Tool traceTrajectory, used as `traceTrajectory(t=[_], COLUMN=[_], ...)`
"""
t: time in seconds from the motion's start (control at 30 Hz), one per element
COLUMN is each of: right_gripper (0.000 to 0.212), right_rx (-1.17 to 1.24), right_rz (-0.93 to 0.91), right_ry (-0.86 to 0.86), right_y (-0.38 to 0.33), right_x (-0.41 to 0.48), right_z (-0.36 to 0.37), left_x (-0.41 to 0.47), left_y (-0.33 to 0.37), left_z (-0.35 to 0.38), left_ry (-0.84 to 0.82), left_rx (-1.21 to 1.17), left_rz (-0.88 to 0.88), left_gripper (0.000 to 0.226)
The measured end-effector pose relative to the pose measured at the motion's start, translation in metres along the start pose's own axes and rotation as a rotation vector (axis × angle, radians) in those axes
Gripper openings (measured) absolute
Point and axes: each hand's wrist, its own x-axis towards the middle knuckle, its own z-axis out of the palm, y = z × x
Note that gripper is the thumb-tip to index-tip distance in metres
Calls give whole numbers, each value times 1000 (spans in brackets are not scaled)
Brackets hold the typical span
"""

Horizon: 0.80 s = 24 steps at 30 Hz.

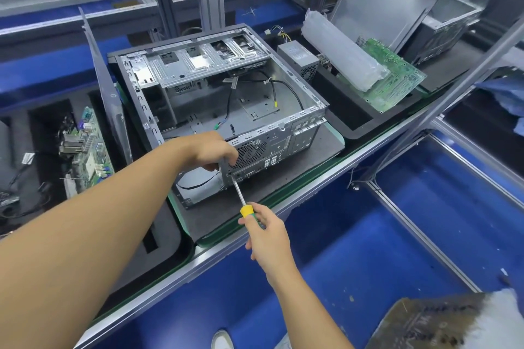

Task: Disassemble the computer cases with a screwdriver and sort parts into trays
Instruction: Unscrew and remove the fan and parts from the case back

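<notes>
An opened computer case point(221, 99) is being held on a grey mat point(312, 156) at the centre of the bench, its rear edge being gripped by the curled fingers of the left hand point(211, 150). At 6 o'clock, a screwdriver point(241, 198) is being clasped by its yellow handle in the closed right hand point(266, 232), its tip being set against the case's rear panel. A green circuit board point(394, 79) is being kept in a black tray point(351, 122) at 2 o'clock.

left hand point(215, 151) and right hand point(268, 235) bare, forearms point(113, 221) bare too; a white shoe toe point(222, 339) below.
</notes>
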Motion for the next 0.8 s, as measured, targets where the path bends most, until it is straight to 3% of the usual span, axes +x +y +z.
traceTrajectory(t=[0.3, 0.6, 0.8], right_gripper=[19, 27, 26], right_rx=[112, 408, 90], right_rz=[73, 198, 58], right_ry=[-35, -155, -3], right_y=[-1, 4, 8], right_x=[-3, 0, -2], right_z=[8, 8, 13], left_x=[2, 3, 6], left_y=[-1, -3, -5], left_z=[2, 1, 2], left_ry=[-9, -20, 8], left_rx=[-39, -42, -39], left_rz=[16, 28, 14], left_gripper=[51, 47, 47])
